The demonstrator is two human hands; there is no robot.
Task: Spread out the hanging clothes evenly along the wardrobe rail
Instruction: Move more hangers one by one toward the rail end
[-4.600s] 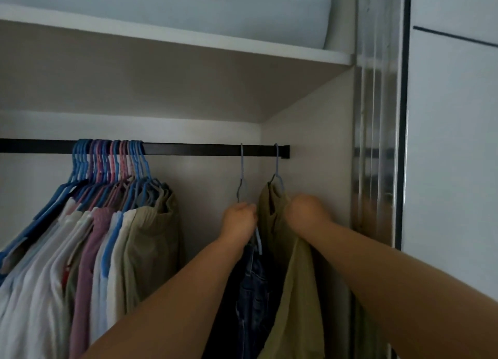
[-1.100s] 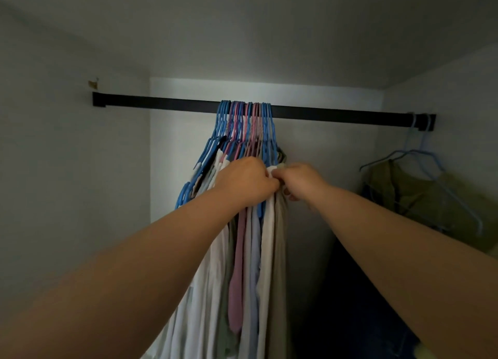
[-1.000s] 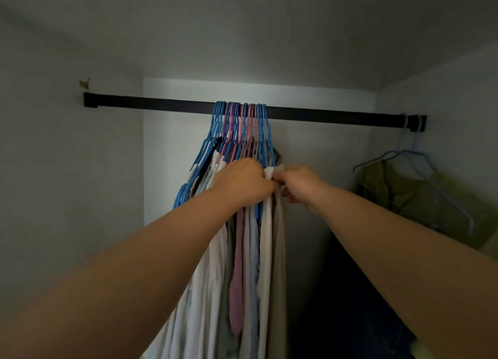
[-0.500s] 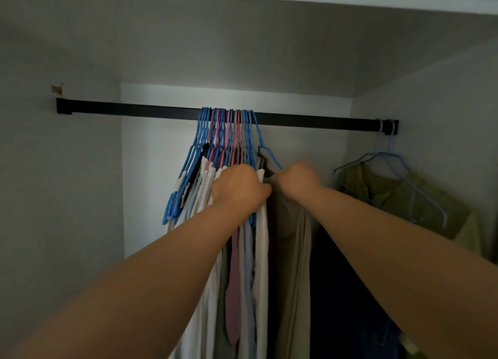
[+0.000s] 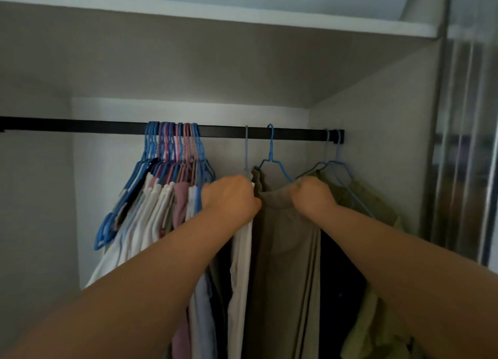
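Observation:
A black wardrobe rail runs across the wardrobe. A tight bunch of blue and pink hangers with pale shirts hangs left of the middle. My left hand grips a white garment on a grey-blue hanger. My right hand grips the shoulder of a khaki garment on a blue hanger. These two hang apart from the bunch. An olive green shirt and a dark garment hang at the rail's right end.
A white shelf sits above the rail with a pale bundle on it. The wardrobe's right side wall stands close to the olive shirt. A glossy sliding door edge is at the far right. The rail's left stretch is bare.
Both hands have pulled the white and khaki garments rightward, away from the bunch. Their hangers now sit apart on the rail. The view has shifted to the right.

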